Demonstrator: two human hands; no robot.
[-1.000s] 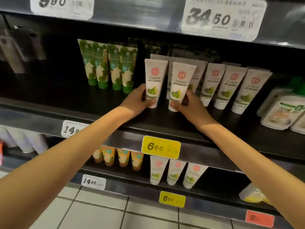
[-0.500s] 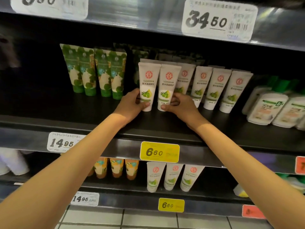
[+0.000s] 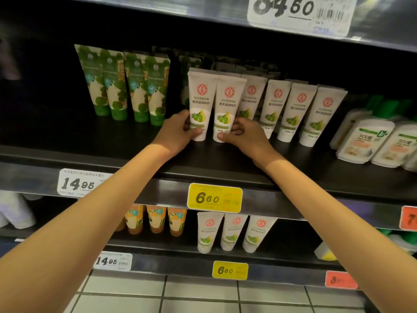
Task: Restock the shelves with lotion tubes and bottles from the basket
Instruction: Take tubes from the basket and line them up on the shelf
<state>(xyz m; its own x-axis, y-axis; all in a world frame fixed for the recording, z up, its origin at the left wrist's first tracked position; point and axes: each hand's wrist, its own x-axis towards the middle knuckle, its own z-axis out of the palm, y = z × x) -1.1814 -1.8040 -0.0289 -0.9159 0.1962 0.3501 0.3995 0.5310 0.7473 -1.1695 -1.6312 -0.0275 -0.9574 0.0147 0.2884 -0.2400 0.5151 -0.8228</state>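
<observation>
White tube [image 3: 199, 105] stands cap-down on the shelf [image 3: 135, 141], gripped low by the left hand [image 3: 178, 132]; the right hand [image 3: 244, 136] grips its twin [image 3: 228, 109] alongside. Both look nearly placed. Row [image 3: 293, 109] beyond the right hand is stocked; the basket is unseen, so the remainder is unclear.

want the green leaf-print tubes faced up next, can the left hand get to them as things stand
Probably yes, once it lets go. The left hand grips a white olive-print plastic tube; the green leaf-print tubes stand just beside it on the same black shelf, with nothing between.
</observation>
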